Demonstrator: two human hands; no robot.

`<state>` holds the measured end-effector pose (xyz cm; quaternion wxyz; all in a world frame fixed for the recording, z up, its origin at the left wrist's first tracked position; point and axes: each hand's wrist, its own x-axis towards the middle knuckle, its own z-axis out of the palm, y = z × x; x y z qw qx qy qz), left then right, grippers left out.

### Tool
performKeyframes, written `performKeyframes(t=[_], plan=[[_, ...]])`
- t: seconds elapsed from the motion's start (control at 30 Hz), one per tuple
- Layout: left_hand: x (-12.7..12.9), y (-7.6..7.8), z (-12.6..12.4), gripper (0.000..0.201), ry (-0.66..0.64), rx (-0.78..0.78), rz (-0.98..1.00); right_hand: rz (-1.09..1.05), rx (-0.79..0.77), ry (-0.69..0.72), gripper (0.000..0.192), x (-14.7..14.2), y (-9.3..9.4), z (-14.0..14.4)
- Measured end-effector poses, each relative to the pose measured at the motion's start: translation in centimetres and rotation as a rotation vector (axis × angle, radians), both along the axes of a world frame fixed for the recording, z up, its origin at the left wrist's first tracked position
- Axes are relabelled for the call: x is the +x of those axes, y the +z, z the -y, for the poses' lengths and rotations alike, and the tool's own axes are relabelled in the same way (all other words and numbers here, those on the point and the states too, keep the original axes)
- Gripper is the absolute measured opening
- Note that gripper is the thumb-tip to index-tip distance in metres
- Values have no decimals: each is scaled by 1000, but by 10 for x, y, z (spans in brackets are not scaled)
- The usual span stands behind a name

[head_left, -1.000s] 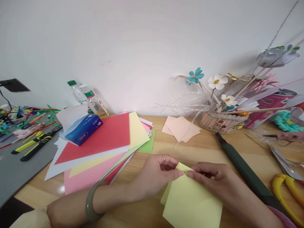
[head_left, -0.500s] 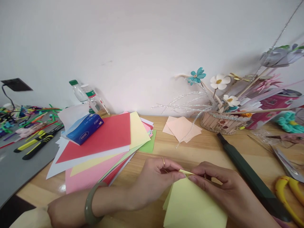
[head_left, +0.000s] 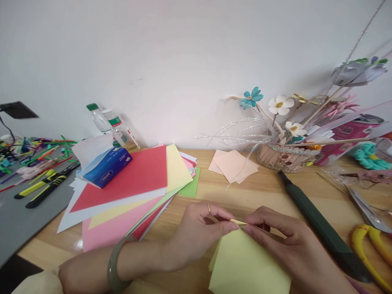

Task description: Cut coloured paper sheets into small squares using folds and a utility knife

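A pale yellow paper square [head_left: 245,265] lies on the wooden table [head_left: 245,194] near the front edge. My left hand [head_left: 199,232], with a ring and a green bangle on the wrist, pinches its far corner from the left. My right hand [head_left: 281,241] pinches the same corner from the right, fingertips almost meeting the left ones. The corner is lifted slightly and folded toward me.
A fanned stack of coloured paper sheets [head_left: 134,183] with a blue tissue pack [head_left: 107,166] lies to the left. Peach paper squares [head_left: 234,165], a basket of craft flowers [head_left: 284,157], a dark green tool [head_left: 318,228], yellow scissors [head_left: 367,249] and two bottles [head_left: 113,124] surround the hands.
The raised yellow corner has been pressed lower and flatter between both hands' fingertips. Both hands stayed in about the same place.
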<state>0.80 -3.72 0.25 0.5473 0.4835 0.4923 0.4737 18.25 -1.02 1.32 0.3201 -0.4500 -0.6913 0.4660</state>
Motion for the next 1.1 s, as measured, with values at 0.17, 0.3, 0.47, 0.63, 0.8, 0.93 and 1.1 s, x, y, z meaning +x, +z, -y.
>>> performKeyframes(t=[0.17, 0.3, 0.47, 0.63, 0.8, 0.93, 1.1], plan=[[-1, 1, 1, 10, 27, 46, -35, 21, 60, 41, 25, 2, -1, -1], [0, 4, 2, 9, 27, 60, -53, 87, 138, 117, 24, 5, -1, -3], [0, 7, 2, 7, 34, 64, -92, 65, 243, 85, 21, 3, 0, -2], [1, 6, 3, 6, 53, 116, -85, 73, 253, 84, 22, 4, 0, -2], [-3, 11, 0, 5, 195, 230, -53, 96, 115, -84, 31, 9, 8, -7], [-7, 16, -5, 5, 275, 312, -29, -4, -30, -221, 35, 11, 11, -11], [-10, 14, -9, 5, 308, 278, -38, -39, 70, -215, 31, 15, 11, -13]])
